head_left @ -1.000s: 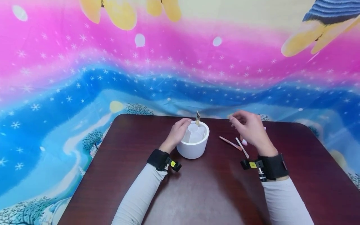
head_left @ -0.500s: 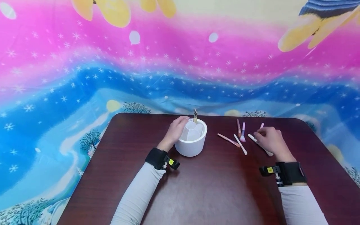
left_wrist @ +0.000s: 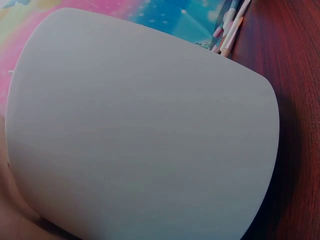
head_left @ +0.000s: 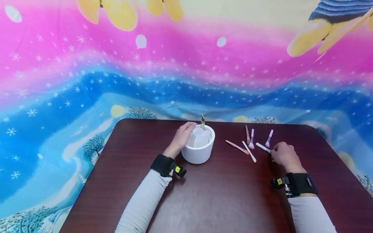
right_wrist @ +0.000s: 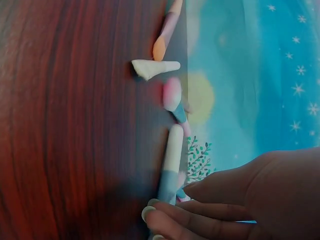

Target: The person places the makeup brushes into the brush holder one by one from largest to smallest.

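In the head view, my left hand [head_left: 181, 137] grips the left side of a round white brush holder [head_left: 196, 156], fingers at its rim. A patterned makeup brush [head_left: 202, 120] stands upright at the holder's back. The holder's smooth wall [left_wrist: 145, 120] fills most of the left wrist view. Out on the right of the table, my right hand [head_left: 287, 156] pinches a white-handled makeup brush [head_left: 262, 147] lying there. Seen from the right wrist, thumb and fingertips meet around the brush's grey ferrule [right_wrist: 169, 182]; its bristle end is hidden by the hand.
Several makeup brushes lie between holder and right hand: a pink one [head_left: 236, 147], a white one [head_left: 249, 152], a brown one [head_left: 247, 134] and a pink-tipped one [head_left: 251, 139]. Another pink-handled brush [head_left: 269, 138] lies behind the right hand. A printed cloth [head_left: 186, 64] hangs behind the dark table [head_left: 204, 200].
My right hand has moved right and down, from above the loose brushes to the white-handled makeup brush, and now pinches it. My left hand has stayed on the brush holder.
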`<control>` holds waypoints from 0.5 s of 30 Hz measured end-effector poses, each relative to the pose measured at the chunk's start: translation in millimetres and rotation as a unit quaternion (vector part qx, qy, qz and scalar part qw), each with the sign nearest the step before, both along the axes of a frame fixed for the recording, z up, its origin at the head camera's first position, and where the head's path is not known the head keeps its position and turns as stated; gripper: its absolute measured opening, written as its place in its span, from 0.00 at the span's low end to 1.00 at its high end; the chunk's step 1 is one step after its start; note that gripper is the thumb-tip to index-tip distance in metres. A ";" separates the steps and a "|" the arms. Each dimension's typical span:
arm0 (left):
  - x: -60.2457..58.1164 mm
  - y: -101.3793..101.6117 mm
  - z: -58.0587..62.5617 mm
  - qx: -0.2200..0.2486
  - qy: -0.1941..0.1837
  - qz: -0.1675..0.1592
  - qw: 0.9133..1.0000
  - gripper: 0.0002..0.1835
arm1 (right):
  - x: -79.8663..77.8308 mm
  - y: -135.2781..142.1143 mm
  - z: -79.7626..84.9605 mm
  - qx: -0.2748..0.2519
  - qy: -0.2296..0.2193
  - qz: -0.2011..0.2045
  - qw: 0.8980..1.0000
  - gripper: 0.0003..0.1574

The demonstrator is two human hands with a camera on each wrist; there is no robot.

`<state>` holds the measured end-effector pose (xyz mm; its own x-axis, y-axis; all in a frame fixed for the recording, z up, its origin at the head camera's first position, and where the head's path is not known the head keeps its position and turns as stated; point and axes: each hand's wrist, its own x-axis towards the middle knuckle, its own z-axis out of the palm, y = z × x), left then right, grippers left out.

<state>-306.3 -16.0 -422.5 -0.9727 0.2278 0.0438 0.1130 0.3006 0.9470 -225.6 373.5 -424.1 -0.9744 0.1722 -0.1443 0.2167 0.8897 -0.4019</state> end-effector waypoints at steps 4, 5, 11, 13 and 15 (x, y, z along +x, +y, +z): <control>-0.7 0.4 0.3 0.004 0.001 0.005 1.000 0.25 | 5.5 4.7 3.0 0.014 -0.003 -0.019 1.000 0.15; -0.7 0.5 0.1 0.004 0.000 0.006 1.000 0.25 | 7.5 6.6 3.8 0.019 -0.005 -0.025 0.999 0.15; -0.5 0.9 -1.8 0.011 0.001 0.004 1.000 0.23 | 18.9 19.2 8.0 0.038 -0.021 -0.062 0.997 0.13; -0.6 1.1 -2.4 0.012 0.002 0.003 1.000 0.23 | 20.8 22.9 9.2 0.038 -0.027 -0.076 0.996 0.15; -0.5 1.2 -2.7 0.008 0.003 0.004 1.000 0.24 | 21.7 26.0 9.7 0.038 -0.032 -0.087 0.995 0.19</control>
